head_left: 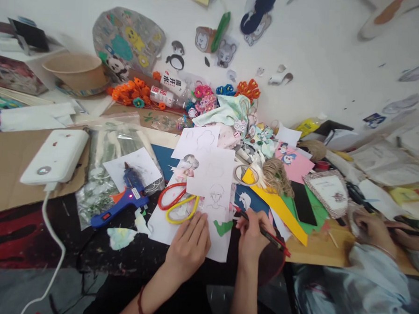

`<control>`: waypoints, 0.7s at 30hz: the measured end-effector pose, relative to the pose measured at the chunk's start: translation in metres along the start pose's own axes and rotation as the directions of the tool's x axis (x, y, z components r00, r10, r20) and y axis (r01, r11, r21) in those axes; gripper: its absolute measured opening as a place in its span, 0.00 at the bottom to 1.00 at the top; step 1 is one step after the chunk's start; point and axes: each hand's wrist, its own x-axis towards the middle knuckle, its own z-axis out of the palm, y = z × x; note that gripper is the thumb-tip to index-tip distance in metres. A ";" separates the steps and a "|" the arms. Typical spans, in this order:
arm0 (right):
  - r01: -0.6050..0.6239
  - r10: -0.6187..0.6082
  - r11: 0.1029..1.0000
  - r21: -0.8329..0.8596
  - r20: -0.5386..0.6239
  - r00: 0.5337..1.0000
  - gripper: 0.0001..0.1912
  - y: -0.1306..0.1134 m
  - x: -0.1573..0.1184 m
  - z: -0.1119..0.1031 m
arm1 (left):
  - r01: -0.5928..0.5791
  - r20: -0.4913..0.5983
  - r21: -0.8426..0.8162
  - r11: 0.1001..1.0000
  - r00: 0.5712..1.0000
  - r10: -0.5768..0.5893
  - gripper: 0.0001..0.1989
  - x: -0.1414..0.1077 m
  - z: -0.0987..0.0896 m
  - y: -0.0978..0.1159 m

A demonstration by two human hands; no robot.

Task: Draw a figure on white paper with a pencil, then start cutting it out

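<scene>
My left hand (190, 242) lies flat on white paper, fingers stretched forward just below a yellow cord loop (182, 210) and a red cord loop (168, 195). My right hand (253, 236) is closed around a red-and-black pen (267, 233), its red tip pointing up and left beside the paper's edge. Between the hands, a sheet with a pencil drawing of a head and shoulders (216, 197) overlaps other white sheets. A green paper scrap (222, 227) lies below the drawing. Near the pen tip is a white cut-out (244, 199) on dark blue.
A blue glue gun (130, 199) with a lit red light lies left, near a white power box (57, 157) with a cable. Twine (278, 176), tape (246, 175) and yellow card (280, 210) crowd the right. A co-worker's hand (374, 229) works at far right.
</scene>
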 end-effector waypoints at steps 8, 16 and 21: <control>0.046 -0.005 0.949 0.313 -0.130 0.992 0.20 0.003 0.014 -0.011 | 0.004 -0.065 -0.026 1.000 0.998 -0.006 0.12 0.001 -0.002 -0.001; 0.137 -0.076 0.897 0.420 -0.159 0.984 0.22 0.010 0.017 -0.015 | -0.017 -0.168 -0.100 0.995 0.986 0.000 0.10 -0.004 -0.007 -0.001; 0.145 -0.081 0.866 0.478 -0.152 0.985 0.22 0.012 0.016 -0.018 | -0.019 -0.202 -0.140 0.990 0.979 -0.009 0.09 -0.010 -0.010 0.003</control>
